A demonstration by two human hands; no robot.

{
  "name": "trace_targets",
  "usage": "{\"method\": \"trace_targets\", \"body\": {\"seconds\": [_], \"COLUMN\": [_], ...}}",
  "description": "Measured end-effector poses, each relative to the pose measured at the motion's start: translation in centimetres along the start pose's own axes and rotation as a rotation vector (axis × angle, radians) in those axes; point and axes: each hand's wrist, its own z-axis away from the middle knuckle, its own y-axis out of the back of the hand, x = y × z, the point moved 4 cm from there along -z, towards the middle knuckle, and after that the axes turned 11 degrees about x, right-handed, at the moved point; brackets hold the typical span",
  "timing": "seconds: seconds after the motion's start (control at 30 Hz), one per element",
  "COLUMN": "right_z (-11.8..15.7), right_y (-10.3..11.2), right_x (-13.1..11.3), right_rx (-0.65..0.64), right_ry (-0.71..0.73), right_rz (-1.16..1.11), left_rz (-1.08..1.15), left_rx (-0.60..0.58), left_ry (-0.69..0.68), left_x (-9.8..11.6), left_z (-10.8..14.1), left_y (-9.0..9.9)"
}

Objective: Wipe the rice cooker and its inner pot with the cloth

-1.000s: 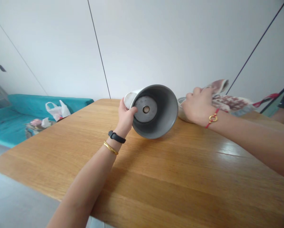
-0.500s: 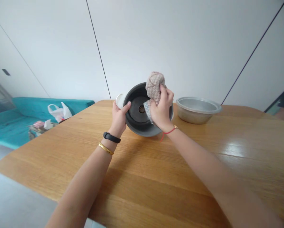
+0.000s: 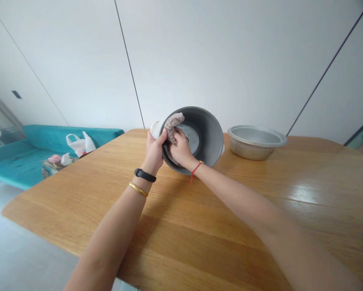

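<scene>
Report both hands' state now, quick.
Left hand: closed, holding the pot at its rim.
Right hand: closed on a cloth, pressing it inside the pot.

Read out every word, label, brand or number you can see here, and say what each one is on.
No readable text anywhere.
The pot shows no lettering on its visible inside.
The bowl and the cloth show none either.
The wristband shows no digits.
The bag on the sofa is too small and blurred to tell.
</scene>
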Motion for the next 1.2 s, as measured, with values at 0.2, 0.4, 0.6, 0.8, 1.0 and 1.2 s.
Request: {"method": "trace_targets", "body": {"seconds": [0.2, 0.4, 0.6, 0.8, 1.0, 1.2], "right_z": [-2.6, 0.9, 4.5, 1.4, 2.7, 5.1], "right_y": [4.2, 7.5, 5.4, 4.2, 6.8, 11.9], "right_x": [5.3, 6.2, 2.6, 1.9, 2.9, 8.8], "right_rx": [-0.166, -0.366, -0.757, -0.020, -0.223, 0.423], "right_ry": [0.402, 0.157, 0.048, 0.085, 0.091, -0.133], "right_rz": [0.469, 0.675, 0.178, 0.278, 0.458, 0.180], "left_rz": [-0.018, 0.005, 0.003, 0.072, 0.084, 0.060], "left_rx": [0.038, 0.059, 0.042, 0.055, 0.170, 0.328], "left_ry": [0.033, 0.009, -0.004, 0.102, 0.146, 0.209], "left_x": [0.1, 0.2, 0.7, 1.0, 1.0, 0.5], "left_z": [0.3, 1.6, 2.7, 3.0, 2.3, 0.8], "left_y": [0.1, -1.2, -2.0, -1.9, -1.4, -0.4]}}
